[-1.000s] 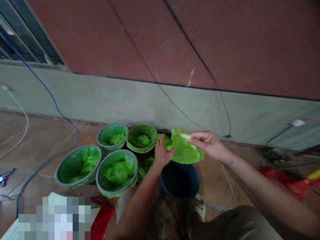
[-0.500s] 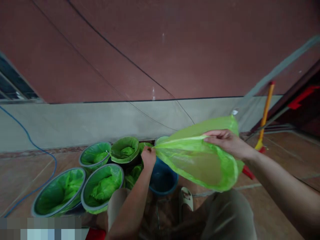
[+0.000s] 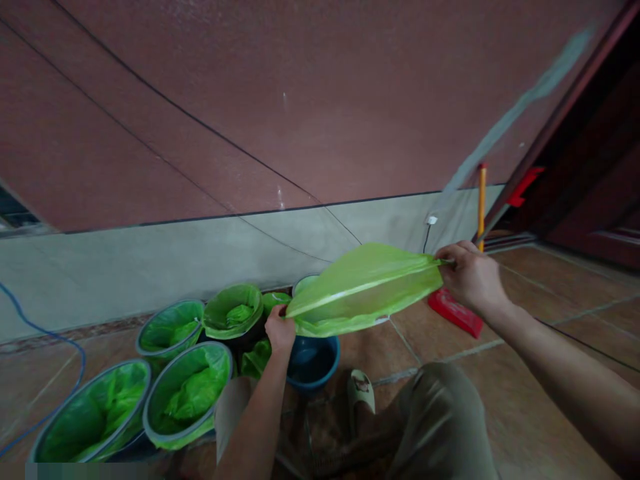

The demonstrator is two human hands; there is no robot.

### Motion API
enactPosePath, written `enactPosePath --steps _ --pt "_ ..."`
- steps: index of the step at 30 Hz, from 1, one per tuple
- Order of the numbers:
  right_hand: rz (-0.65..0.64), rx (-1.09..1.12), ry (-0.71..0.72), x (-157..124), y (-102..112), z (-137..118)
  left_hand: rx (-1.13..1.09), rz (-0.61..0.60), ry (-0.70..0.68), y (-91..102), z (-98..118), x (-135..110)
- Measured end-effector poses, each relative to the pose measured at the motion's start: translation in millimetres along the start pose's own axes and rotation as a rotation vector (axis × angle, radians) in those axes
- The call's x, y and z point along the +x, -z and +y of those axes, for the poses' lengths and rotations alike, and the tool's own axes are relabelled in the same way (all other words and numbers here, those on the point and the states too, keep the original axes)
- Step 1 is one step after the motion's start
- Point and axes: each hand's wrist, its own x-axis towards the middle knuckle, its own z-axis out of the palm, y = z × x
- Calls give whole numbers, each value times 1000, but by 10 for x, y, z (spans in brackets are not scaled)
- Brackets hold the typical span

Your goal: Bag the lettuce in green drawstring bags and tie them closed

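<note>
A light green plastic bag (image 3: 365, 290) is stretched flat between my two hands above the floor. My left hand (image 3: 280, 328) pinches its left end, just over an unlined blue bucket (image 3: 313, 363). My right hand (image 3: 470, 277) grips the bag's right end, held out wide to the right and slightly higher. Both hands are closed on the plastic.
Several buckets lined with green bags (image 3: 187, 393) cluster at the lower left by the wall. A blue cable (image 3: 45, 340) runs over the tiled floor. A red dustpan (image 3: 455, 312) and a yellow handle (image 3: 481, 200) stand at the right. My knee and a slipper (image 3: 361, 390) are below.
The crumpled bag has been opened and pulled out long. My right hand has moved far to the right, stretching it flat. The camera has turned to the right.
</note>
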Motion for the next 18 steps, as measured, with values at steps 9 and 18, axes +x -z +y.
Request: enactPosePath --steps 9,18 --pt "-64 327 -378 -454 -269 258 -844 -467 454 96 209 -197" --pt "-239 968 -606 -455 -118 162 -507 -38 250 157 331 226"
